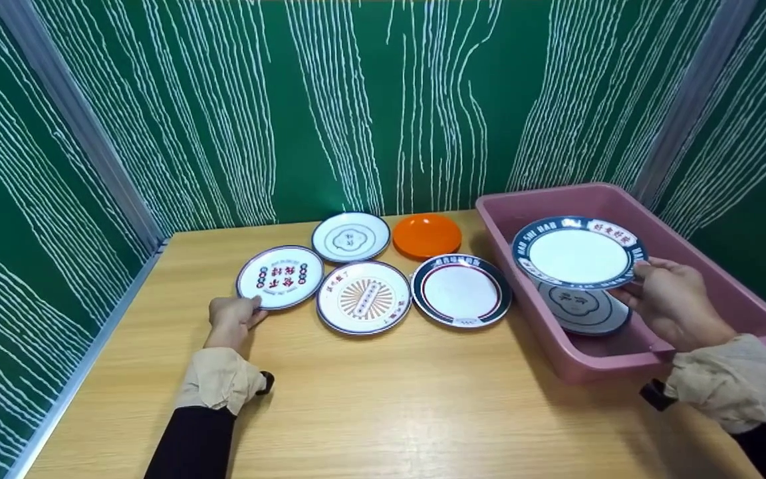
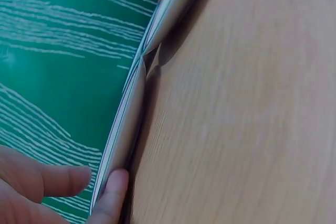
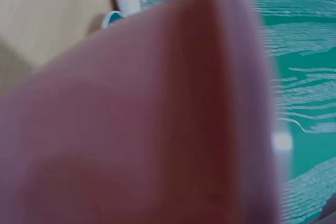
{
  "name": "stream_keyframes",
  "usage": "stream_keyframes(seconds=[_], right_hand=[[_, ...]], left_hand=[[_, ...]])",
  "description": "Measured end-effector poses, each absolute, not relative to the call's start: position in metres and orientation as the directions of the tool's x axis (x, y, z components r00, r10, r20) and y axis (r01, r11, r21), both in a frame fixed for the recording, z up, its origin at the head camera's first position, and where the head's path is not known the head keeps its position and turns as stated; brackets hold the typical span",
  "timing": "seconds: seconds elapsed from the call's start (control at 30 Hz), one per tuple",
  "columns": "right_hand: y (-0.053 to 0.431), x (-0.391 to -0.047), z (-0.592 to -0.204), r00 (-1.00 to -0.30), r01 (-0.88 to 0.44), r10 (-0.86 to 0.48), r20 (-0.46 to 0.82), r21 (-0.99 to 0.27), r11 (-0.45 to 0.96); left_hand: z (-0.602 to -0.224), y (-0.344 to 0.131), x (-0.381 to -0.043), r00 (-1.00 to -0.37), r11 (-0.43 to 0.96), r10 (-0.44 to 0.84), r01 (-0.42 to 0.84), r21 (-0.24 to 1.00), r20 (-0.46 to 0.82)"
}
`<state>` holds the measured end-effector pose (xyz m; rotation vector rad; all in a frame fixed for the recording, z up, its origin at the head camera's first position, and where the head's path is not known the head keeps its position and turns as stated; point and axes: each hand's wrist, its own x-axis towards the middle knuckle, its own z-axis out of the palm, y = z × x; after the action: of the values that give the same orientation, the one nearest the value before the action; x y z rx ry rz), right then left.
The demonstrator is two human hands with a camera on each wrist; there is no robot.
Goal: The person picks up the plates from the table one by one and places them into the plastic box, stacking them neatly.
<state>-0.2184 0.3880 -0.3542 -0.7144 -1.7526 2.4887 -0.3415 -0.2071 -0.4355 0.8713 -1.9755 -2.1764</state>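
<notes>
At the left of the table, my left hand (image 1: 233, 314) pinches the near rim of a white plate with red characters (image 1: 282, 278). The left wrist view shows that plate (image 2: 122, 129) nearly edge-on, with a fingertip against its rim. My right hand (image 1: 672, 299) grips the right edge of a white plate with a dark lettered rim (image 1: 579, 253), raised and tilted over the pink tub (image 1: 606, 364). Under it, inside the tub, lies a grey-white plate (image 1: 589, 309), partly covered. Only the blurred tub wall (image 3: 121, 124) fills most of the right wrist view; my right hand is hidden there.
On the table (image 1: 383, 406) lie a plate with a sunburst print (image 1: 364, 298), a dark-rimmed white plate (image 1: 461, 291), a white plate with a grey emblem (image 1: 350, 237) and an orange plate (image 1: 427, 236). A green wall with white lines (image 1: 383, 100) stands behind.
</notes>
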Motion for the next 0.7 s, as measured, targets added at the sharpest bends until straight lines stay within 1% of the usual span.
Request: stream_keyframes(seconds=[0.13,0.3,0.7], right_hand=[[0.397,-0.219,-0.352,-0.886,0.284,0.243,-0.394,-0.878,-0.386],[0.402,-0.223,-0.353,-0.887,0.3,0.231,-0.399,-0.879,-0.37],[0.41,-0.23,-0.363,-0.837,0.414,0.266,-0.479,-0.871,-0.265]], left_hand=[[-0.437,-0.21,-0.345,-0.829,-0.194,-0.409,-0.33,0.924,-0.382],[-0.438,-0.21,-0.346,-0.825,-0.207,-0.41,-0.331,0.921,-0.389],[-0.44,-0.211,-0.345,-0.822,-0.189,-0.424,-0.331,0.924,-0.381]])
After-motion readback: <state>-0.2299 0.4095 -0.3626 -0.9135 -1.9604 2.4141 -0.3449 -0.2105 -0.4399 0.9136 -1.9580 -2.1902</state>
